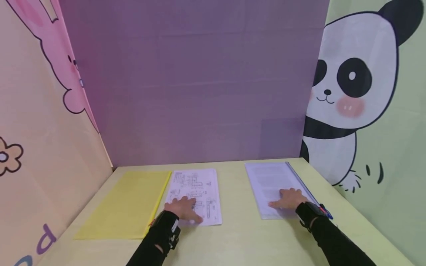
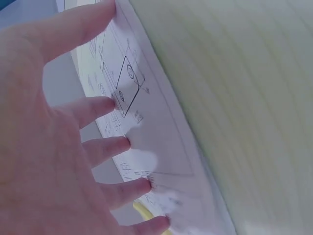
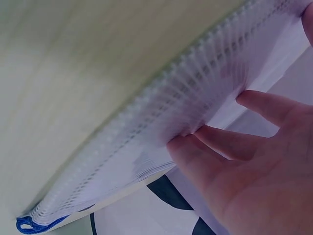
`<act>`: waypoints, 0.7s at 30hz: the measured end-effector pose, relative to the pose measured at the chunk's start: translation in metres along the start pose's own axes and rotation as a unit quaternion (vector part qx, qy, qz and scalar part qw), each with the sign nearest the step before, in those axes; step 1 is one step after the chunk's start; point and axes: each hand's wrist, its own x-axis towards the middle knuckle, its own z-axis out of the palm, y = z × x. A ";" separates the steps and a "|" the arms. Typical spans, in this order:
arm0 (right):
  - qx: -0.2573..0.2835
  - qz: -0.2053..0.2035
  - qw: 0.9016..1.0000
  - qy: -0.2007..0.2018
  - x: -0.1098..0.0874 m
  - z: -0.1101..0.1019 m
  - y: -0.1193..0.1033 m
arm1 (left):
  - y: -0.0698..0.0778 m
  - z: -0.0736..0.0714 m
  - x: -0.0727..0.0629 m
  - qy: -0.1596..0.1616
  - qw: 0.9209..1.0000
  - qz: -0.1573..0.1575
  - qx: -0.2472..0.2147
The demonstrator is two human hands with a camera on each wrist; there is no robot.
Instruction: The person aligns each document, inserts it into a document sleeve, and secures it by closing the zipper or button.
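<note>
My left hand (image 1: 182, 209) rests with spread fingers on a stack of white sheets printed with technical drawings (image 1: 211, 188). In the left wrist view, its fingertips touch the top drawing sheet (image 2: 161, 142) near one edge. My right hand (image 1: 290, 199) lies with its fingers extended on a clear mesh zip pouch (image 1: 266, 181) holding printed paper. The right wrist view has those fingertips pressing the pouch's ribbed mesh surface (image 3: 146, 127). A blue zip pull (image 3: 36, 226) hangs at the pouch's corner, and its zip runs along the right side.
A yellow translucent folder (image 1: 123, 207) with a spine bar lies left of the drawings, right beside them. Pale wood table (image 1: 236, 236) shows between the papers and the pouch. A purple curtain (image 1: 206, 92) stands behind; printed panels flank both sides, one with a panda (image 1: 359, 111).
</note>
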 end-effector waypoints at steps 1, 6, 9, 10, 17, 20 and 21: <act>-0.001 -0.002 1.000 0.000 0.000 0.000 0.000 | 0.000 0.001 0.002 0.000 1.000 0.003 0.001; -0.011 -0.007 1.000 -0.002 -0.002 -0.002 -0.002 | -0.002 -0.001 0.008 -0.011 0.999 0.035 -0.024; -0.012 -0.003 1.000 -0.006 0.001 -0.003 -0.001 | -0.009 -0.008 0.010 -0.012 0.996 0.054 -0.071; -0.013 -0.004 1.000 -0.008 0.002 -0.003 0.000 | -0.012 -0.010 0.010 -0.008 0.994 0.054 -0.090; -0.025 -0.011 1.000 -0.015 0.009 0.001 0.005 | -0.044 -0.033 0.010 0.079 0.984 0.039 -0.154; -0.023 -0.015 1.000 -0.013 0.009 0.001 0.005 | -0.072 -0.040 0.007 0.101 0.986 0.028 -0.129; -0.023 -0.017 1.000 -0.012 0.009 0.002 0.006 | -0.083 -0.043 0.006 0.104 0.988 0.022 -0.111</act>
